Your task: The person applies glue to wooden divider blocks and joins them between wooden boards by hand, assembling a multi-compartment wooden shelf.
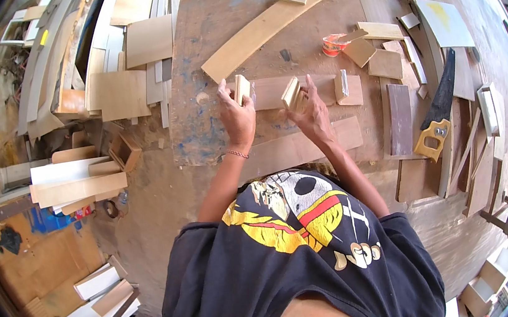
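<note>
My left hand [238,118] grips a small wooden block [242,89], its fingers bent around the sides. To the right, my right hand [314,116] holds another small wooden block [290,92], tilted, between thumb and fingers. The two blocks are apart, above a flat brown board [268,94] on the worktable. At that board's right end stands a small upright block [342,87]. A second brown board [339,135] lies nearer to me, partly behind my right forearm.
A long curved wooden piece [270,26] crosses the table's far side. Right of it are a red-and-white cup [334,45], wood offcuts [385,63] and a handsaw [439,106]. Stacked panels [118,94] lie at the left, with an open wooden box [125,150] nearer.
</note>
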`<state>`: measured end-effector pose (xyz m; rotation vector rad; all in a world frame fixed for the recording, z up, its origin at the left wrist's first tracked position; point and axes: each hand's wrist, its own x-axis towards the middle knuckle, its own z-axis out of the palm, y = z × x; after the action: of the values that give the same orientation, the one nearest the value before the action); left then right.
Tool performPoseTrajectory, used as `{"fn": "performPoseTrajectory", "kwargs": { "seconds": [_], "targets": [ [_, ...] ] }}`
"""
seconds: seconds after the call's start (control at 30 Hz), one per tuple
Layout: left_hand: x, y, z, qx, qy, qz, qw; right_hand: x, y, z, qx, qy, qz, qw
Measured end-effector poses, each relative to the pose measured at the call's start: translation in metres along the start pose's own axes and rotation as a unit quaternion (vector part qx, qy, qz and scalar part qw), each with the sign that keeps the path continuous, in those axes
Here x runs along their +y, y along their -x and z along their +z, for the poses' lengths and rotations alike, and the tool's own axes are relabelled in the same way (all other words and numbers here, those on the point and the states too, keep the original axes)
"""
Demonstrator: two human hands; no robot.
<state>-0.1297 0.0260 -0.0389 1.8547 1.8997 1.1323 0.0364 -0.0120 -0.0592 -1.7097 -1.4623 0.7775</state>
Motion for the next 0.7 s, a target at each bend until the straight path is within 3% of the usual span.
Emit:
{"fn": "performPoseTrajectory", "kwargs": {
  "seconds": [0.13,0.7],
  "targets": [
    [-0.008,0.014,0.016,0.029,0.012,0.036,0.999,-0.001,0.002,-0.002,-0.011,-0.01,0.0,1.0],
    [-0.007,0.017,0.029,0.016,-0.031,-0.037,0.999,-0.001,-0.003,-0.009,-0.045,-0.002,0.013,0.999]
  ]
}}
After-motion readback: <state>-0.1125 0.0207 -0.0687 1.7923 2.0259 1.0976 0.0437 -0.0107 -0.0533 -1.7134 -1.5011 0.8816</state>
